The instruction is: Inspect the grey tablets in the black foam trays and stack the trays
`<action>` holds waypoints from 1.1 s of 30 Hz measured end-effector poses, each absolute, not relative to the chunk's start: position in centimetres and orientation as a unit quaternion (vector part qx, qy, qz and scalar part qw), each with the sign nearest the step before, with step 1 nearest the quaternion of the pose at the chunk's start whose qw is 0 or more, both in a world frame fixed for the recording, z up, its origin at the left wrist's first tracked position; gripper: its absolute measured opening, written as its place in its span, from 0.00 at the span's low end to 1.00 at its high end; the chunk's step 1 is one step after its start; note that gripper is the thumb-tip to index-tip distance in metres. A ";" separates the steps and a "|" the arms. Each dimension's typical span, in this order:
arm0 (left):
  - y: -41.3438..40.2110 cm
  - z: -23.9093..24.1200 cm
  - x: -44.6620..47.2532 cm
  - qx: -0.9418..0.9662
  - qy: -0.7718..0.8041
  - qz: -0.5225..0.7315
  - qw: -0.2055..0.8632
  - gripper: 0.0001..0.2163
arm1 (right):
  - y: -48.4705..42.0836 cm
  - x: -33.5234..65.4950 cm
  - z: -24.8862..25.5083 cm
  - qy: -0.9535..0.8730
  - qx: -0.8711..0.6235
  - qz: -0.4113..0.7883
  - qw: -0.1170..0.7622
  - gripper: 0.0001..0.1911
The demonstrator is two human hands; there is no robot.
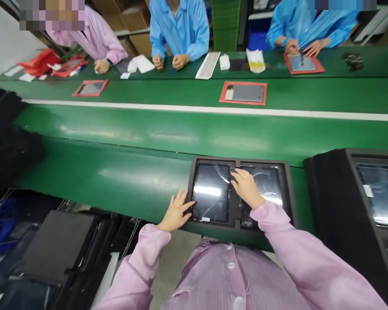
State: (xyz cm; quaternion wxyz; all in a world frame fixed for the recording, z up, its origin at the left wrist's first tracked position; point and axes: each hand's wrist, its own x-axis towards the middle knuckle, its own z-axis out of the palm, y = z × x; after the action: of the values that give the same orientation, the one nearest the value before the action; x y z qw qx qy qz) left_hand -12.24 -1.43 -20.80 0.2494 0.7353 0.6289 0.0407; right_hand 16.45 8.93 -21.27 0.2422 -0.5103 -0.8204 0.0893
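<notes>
A black foam tray point(237, 196) lies on the green bench in front of me, with two glossy dark tablet screens side by side in its recesses. The left screen point(211, 181) has a small white label at its lower edge. My left hand point(177, 211) rests at the tray's left rim, fingers spread, the thumb reaching toward the left screen's edge. My right hand point(245, 187) lies over the tray's middle divider, fingers stretched toward the left screen's right edge. It covers part of the right screen point(267, 183). Neither hand grips anything visible.
A tall stack of black foam trays point(330, 202) stands close on the right, holding another screen point(383, 193). Across the green conveyor point(168, 122), several co-workers sit. Red-backed panels, one a screen point(245, 93), lie on the far side. Black trays point(56, 237) fill a rack at lower left.
</notes>
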 end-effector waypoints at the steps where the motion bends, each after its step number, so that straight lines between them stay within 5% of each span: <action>1: -2.0 -20.6 -12.3 0.771 0.589 -0.001 0.242 0.19 | 9.1 15.5 -21.6 -0.825 -0.507 0.105 0.227 0.13; 7: -0.6 -20.1 -11.6 0.880 0.401 -0.093 0.237 0.19 | 4.3 13.9 -21.8 -0.859 -0.464 0.153 0.151 0.17; 13: 0.6 -21.4 -11.8 0.945 0.284 -0.042 0.156 0.19 | -1.0 14.2 -21.8 -0.905 -0.402 0.135 0.021 0.32; 17: 0.6 -21.9 -11.8 0.969 0.225 0.058 0.087 0.07 | -1.9 14.1 -22.2 -0.901 -0.421 0.103 0.034 0.31; 24: 2.0 -21.3 -10.7 0.990 0.090 0.080 0.071 0.06 | -2.1 14.0 -22.8 -0.864 -0.478 0.135 0.080 0.32; 33: 2.8 -21.6 -11.4 0.990 0.092 0.028 0.103 0.05 | -3.0 14.2 -24.0 -0.775 -0.574 0.140 0.226 0.16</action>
State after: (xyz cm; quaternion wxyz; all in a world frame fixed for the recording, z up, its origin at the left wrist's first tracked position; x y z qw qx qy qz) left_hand -11.38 2.81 -21.61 0.1027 0.9900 0.0924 0.0280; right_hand 14.16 -3.01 -24.00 0.2257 -0.5737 -0.7749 0.1396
